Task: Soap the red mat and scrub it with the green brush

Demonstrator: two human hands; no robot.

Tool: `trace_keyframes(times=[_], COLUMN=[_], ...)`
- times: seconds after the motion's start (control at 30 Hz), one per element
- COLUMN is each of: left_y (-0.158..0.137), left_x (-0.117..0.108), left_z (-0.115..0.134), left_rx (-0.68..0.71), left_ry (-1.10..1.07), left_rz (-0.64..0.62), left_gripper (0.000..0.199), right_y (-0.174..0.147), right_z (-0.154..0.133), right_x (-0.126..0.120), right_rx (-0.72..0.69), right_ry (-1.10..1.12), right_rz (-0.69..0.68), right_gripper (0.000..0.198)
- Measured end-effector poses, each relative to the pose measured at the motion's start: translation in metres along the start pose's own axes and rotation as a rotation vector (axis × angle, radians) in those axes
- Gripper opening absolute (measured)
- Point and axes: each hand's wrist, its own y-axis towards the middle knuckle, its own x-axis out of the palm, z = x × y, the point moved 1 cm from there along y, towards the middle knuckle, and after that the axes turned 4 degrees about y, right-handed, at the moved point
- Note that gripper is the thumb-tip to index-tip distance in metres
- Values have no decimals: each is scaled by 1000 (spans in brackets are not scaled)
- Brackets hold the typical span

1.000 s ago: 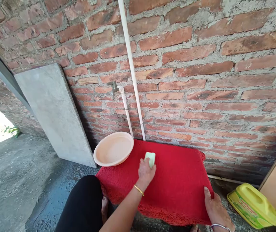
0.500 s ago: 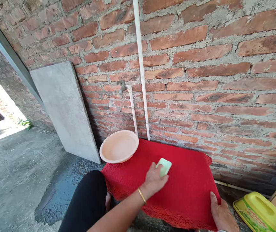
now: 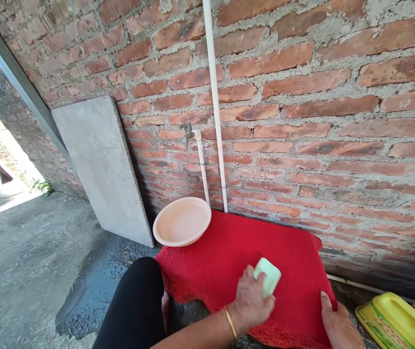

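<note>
My left hand (image 3: 253, 298), with a gold bangle at the wrist, is closed around a pale green bar of soap (image 3: 269, 275). The soap rests against a red cloth (image 3: 236, 247) with a lacy edge, spread flat over a low surface. At the cloth's right edge is my right hand (image 3: 340, 322), its thumb on top and its other fingers mostly hidden, gripping the cloth. A pale pink basin (image 3: 181, 223) stands at the cloth's far left corner, tilted slightly in view.
Behind the cloth rises a brick wall (image 3: 290, 106) with a white pipe (image 3: 216, 106) and a tap (image 3: 186, 134) above the basin. A grey slab (image 3: 101, 169) leans on the wall at left. A yellow plastic container (image 3: 394, 320) lies at right. Wet concrete floor (image 3: 87, 295) shows at left.
My left hand has slid the soap right and nearer to me across the cloth. My right hand keeps its hold on the cloth's edge. The view has shifted slightly.
</note>
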Motion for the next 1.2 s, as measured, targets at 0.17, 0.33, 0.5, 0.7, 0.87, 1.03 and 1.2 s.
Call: trace_keyframes(times=[0.17, 0.33, 0.5, 0.7, 0.87, 1.03, 1.2], left_y=[-13, -7, -19, -20, -31, -47, -46], left_x=[4, -43, -81, -47, 9, 9, -47], left_z=[17, -60, -132, -94, -19, -6, -80], left_rx=[121, -140, -382, -314, 41, 137, -167], left_ry=[-57, 71, 214, 150, -46, -95, 31], left_rz=[-31, 186, 308, 203, -72, -133, 149], left_gripper=[67, 59, 46, 59, 72, 75, 61], right_y=[-1, -2, 4, 7, 12, 7, 6], right_z=[-2, -3, 2, 4, 7, 3, 2], right_x=[-3, -2, 4, 3, 4, 1, 2], right_rx=[5, -2, -18, -12, -26, 0, -20], right_ry=[10, -11, 3, 1, -21, -31, -2], right_rz=[18, -9, 4, -18, -20, -24, -23], right_gripper=[95, 94, 100, 101, 101, 102, 99])
